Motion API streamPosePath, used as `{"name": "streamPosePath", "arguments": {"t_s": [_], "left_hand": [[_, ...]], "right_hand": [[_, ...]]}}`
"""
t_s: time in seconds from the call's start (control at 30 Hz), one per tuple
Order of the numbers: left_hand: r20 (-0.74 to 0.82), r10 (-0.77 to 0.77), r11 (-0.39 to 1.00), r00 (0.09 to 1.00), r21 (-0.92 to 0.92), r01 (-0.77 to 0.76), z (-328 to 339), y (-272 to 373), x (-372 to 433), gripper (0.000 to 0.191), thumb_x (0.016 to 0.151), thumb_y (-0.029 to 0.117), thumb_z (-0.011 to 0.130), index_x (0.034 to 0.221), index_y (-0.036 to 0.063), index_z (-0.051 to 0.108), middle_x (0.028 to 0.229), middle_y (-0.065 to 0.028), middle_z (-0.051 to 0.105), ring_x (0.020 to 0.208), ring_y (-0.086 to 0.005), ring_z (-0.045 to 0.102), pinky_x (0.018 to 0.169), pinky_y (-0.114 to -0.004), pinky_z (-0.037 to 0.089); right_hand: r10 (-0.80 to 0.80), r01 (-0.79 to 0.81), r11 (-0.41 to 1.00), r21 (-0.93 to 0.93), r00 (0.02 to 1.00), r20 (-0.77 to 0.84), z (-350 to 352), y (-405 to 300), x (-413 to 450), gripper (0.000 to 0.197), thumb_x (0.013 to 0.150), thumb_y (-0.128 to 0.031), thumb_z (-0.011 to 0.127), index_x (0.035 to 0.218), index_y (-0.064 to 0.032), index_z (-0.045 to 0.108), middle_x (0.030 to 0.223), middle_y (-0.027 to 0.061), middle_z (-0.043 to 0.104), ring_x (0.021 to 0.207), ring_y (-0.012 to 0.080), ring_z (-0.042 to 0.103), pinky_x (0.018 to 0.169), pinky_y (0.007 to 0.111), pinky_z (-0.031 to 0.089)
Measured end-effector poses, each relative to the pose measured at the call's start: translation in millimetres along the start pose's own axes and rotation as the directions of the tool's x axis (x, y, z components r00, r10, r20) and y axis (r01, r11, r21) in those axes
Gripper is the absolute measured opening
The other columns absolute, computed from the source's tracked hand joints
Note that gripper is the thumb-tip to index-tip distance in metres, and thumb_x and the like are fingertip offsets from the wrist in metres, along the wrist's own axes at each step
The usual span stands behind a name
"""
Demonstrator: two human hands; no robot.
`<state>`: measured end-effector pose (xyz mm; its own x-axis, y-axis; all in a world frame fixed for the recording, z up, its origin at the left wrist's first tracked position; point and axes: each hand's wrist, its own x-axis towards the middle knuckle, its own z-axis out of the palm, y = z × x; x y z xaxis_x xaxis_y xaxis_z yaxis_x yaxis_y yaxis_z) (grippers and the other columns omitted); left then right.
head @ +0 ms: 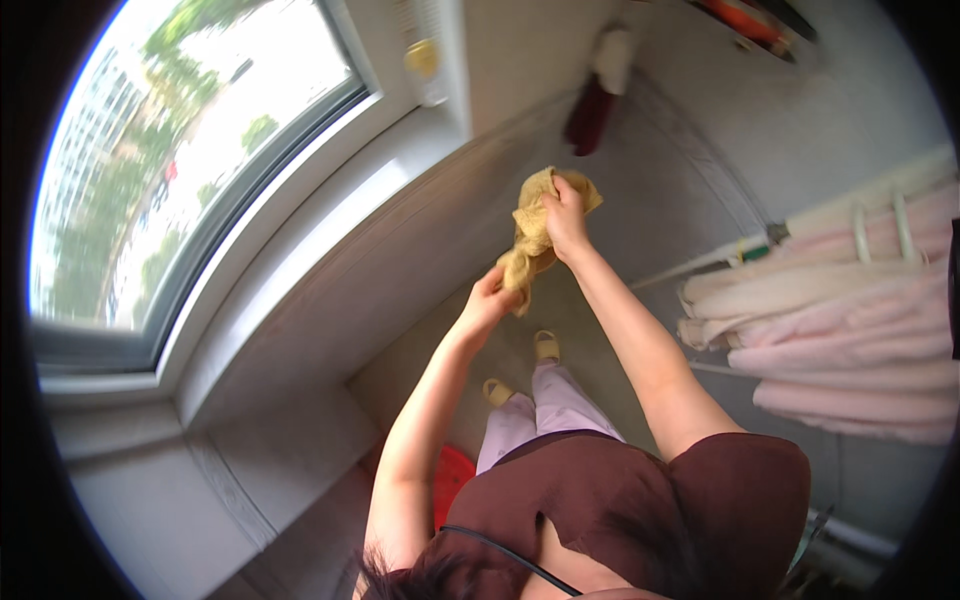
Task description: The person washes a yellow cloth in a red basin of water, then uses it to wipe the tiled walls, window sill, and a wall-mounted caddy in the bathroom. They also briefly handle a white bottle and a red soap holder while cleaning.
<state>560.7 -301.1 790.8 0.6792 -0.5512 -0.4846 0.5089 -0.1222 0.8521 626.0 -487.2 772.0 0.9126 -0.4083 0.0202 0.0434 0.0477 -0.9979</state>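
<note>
A yellow cloth (534,217), bunched and partly twisted, is held in the air in front of me between both hands. My right hand (566,217) grips its upper, wider part, with a flap of cloth spreading past the fingers. Lower and to the left, my left hand (493,294) pinches the narrow twisted end, and a short tail hangs below the fingers. Both arms are stretched out, clear of the tiled wall. Some of the cloth is hidden behind my right hand.
At left is a window (217,180) above a pale sill (322,247). Pink and cream towels (847,315) hang on a rack at right. A dark red and white item (596,97) hangs on the far wall. A red plastic object (452,476) stands low behind my left arm.
</note>
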Motion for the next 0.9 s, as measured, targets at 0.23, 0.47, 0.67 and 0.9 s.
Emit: {"name": "streamPosePath", "arguments": {"t_s": [0.23,0.47,0.67,0.9], "left_hand": [[0.231,0.402,0.915,0.886,-0.081,-0.394,75,83,60,0.071,0.086,0.004,0.058,0.146,0.0104,0.021,0.142,-0.0122,0.037,0.125,-0.0261,0.043,0.099,-0.035,0.039],[0.307,0.374,0.927,0.875,-0.143,-0.346,174,156,120,0.046,0.095,0.003,0.046,0.140,0.0076,0.036,0.110,-0.0058,0.061,0.095,-0.0124,0.057,0.080,-0.026,0.048],[0.051,0.551,0.768,0.833,-0.420,-0.483,203,241,187,0.027,0.093,0.003,0.044,0.111,0.0005,0.063,0.115,-0.0099,0.061,0.108,-0.0205,0.056,0.093,-0.031,0.044],[-0.061,0.694,0.712,0.718,-0.096,-0.696,237,311,258,0.034,0.088,0.010,0.057,0.120,0.0022,0.053,0.121,-0.0096,0.054,0.118,-0.0230,0.048,0.100,-0.032,0.037]], "right_hand": [[0.144,-0.299,0.833,0.466,0.929,0.340,-132,-148,-68,0.018,0.088,-0.006,0.054,0.105,-0.0017,0.055,0.099,0.0053,0.062,0.088,0.0120,0.060,0.080,0.027,0.049],[0.010,-0.015,0.917,0.399,1.000,0.014,-204,-169,-65,0.027,0.082,-0.010,0.070,0.103,-0.0008,0.057,0.091,0.0027,0.059,0.088,0.0107,0.056,0.079,0.026,0.045],[-0.084,0.089,0.996,0.023,0.986,-0.147,-242,-174,-8,0.025,0.083,-0.006,0.066,0.106,0.0003,0.056,0.093,0.0027,0.060,0.086,0.0087,0.055,0.079,0.025,0.044],[-0.505,0.582,0.811,0.057,0.746,-0.433,-245,-245,98,0.019,0.088,0.000,0.053,0.106,-0.0009,0.054,0.095,0.0059,0.060,0.084,0.0110,0.053,0.075,0.025,0.043]]}}
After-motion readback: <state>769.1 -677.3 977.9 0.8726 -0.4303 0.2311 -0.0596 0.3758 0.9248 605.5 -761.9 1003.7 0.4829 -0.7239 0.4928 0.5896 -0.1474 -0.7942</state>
